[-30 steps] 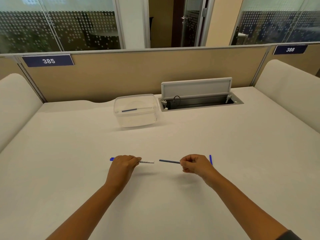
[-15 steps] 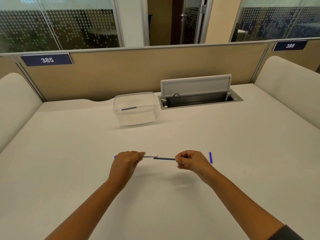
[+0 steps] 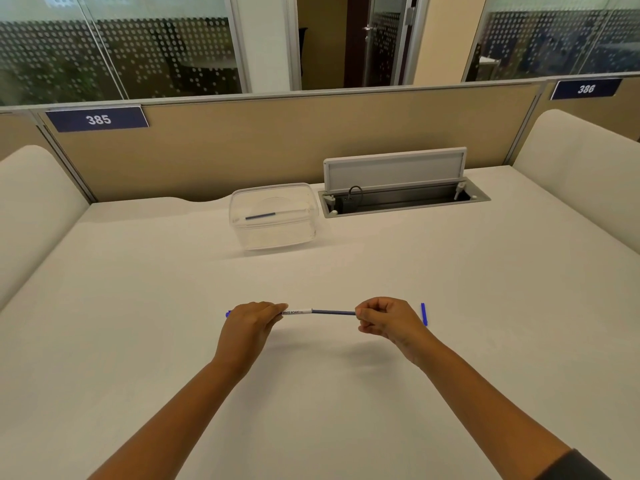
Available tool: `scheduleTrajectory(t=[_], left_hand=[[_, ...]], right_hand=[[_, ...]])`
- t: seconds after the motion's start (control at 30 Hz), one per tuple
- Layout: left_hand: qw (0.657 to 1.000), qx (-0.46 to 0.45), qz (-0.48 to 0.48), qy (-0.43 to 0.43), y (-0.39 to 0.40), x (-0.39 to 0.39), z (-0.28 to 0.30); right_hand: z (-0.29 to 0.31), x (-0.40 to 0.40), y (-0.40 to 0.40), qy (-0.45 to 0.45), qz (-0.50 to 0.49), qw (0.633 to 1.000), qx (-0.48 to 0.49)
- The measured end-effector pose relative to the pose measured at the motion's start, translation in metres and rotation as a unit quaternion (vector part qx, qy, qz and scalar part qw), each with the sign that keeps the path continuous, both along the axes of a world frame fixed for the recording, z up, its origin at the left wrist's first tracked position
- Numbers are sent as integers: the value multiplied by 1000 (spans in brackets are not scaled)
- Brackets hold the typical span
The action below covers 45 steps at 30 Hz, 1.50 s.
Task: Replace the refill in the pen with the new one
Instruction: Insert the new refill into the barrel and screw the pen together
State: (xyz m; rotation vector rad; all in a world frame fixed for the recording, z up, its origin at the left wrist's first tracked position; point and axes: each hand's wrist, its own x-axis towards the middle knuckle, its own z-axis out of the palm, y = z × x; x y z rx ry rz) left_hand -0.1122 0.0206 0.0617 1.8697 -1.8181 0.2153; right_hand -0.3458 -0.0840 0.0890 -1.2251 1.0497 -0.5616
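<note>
My left hand (image 3: 250, 323) grips a white pen barrel (image 3: 297, 311) with printed lettering; a blue end peeks out at the hand's left. My right hand (image 3: 385, 319) pinches a dark blue refill (image 3: 333, 311) whose tip sits inside the barrel's open end. Both are held level just above the white desk (image 3: 173, 323). A small blue pen part (image 3: 423, 314) lies on the desk just right of my right hand. Another blue refill (image 3: 260, 216) rests in a clear plastic box (image 3: 275, 233) farther back.
An open cable hatch with a raised grey lid (image 3: 394, 169) sits behind the box to the right. A tan partition (image 3: 277, 140) with number plates 385 and 386 closes the back. Padded dividers (image 3: 34, 209) rise at both sides.
My hands have come together. The refill's tip was apart from the barrel one second ago and now sits in its open end.
</note>
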Motion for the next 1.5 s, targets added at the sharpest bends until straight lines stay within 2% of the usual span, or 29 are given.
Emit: scheduleTrajectory(t=[0.37,0.57,0.7,0.83,0.93,1.0,1.07,1.17,1.3,1.5], left_hand=[[997,32,-58,-30,1,0,-4],[998,51,-30,13,4,-7,-5],[997,45,-59,18,-1,-24,-1],[995,40,-42,80,-6,-35,-3],[993,34,-23,107,-5,-36,-4],[990,27,-8,138,-4,-37,-3],[978,29,20,205,-4,-40,0],[936,25,79,342,-5,-43,5],[934,44,75,347,-6,-45,7],[948,69,68,304,-4,-43,2]], right_hand=[[0,1,0,21,6,999,-24],[0,2,3,17,8,999,-38],[-5,12,15,15,49,997,-60],[-9,22,15,35,6,994,-105],[-20,8,4,131,-21,970,-206],[-31,-11,-8,213,-43,935,-279],[-40,-30,-21,282,-69,899,-326],[-47,-49,-36,364,-99,864,-333],[-53,-60,-42,509,-85,791,-330],[-61,-62,-45,502,-34,796,-336]])
